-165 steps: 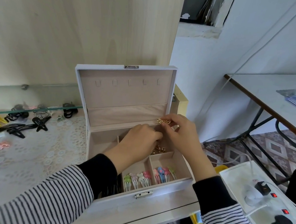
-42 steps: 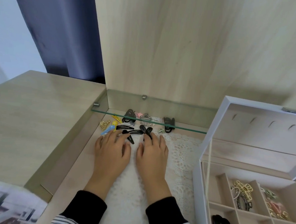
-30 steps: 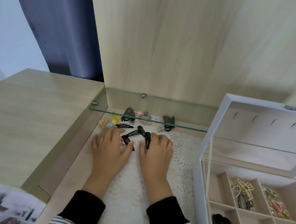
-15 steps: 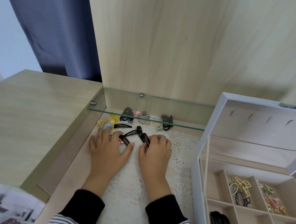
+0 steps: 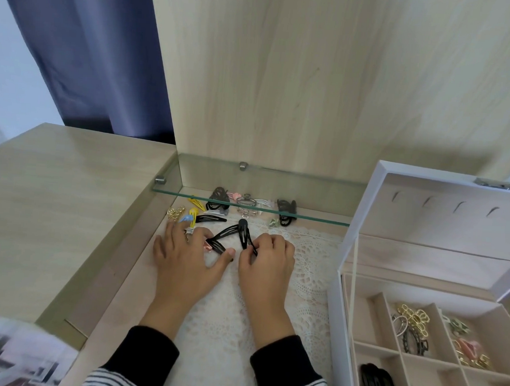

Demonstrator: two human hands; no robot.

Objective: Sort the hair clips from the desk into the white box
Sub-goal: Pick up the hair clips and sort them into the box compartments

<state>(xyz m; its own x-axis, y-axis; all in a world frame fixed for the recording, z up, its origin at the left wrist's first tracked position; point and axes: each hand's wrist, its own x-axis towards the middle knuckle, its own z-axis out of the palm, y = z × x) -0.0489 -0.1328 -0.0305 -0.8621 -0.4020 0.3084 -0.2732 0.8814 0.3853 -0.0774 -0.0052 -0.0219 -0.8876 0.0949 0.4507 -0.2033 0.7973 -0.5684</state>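
Pale wood desk (image 5: 52, 210) drops into a recessed tray lined with a lace doily (image 5: 308, 273), where both hands work close together. The right hand (image 5: 266, 262) has its fingers curled, pinching the near end of a black snap clip (image 5: 243, 234). The clip's long axis runs almost straight away from the person, rounded end farthest. Just left of it a second black clip (image 5: 226, 232) slants from near-left to far-right and meets the first near its far end. The left hand (image 5: 184, 257) lies flat and released, fingers spread, index and thumb touching a third black clip (image 5: 216, 246) that is partly hidden under them.

Beyond the left fingertips a fourth black clip (image 5: 212, 219) lies crosswise, beside yellow clips (image 5: 194, 202) and a gold clip (image 5: 176, 212). More hair pieces sit blurred under the glass shelf (image 5: 321, 219).

Right of the right hand stands the white box (image 5: 337, 317), lid raised. Gold claw clips (image 5: 413, 317) fill one compartment, and the nearest compartments are cut off by the frame edge.
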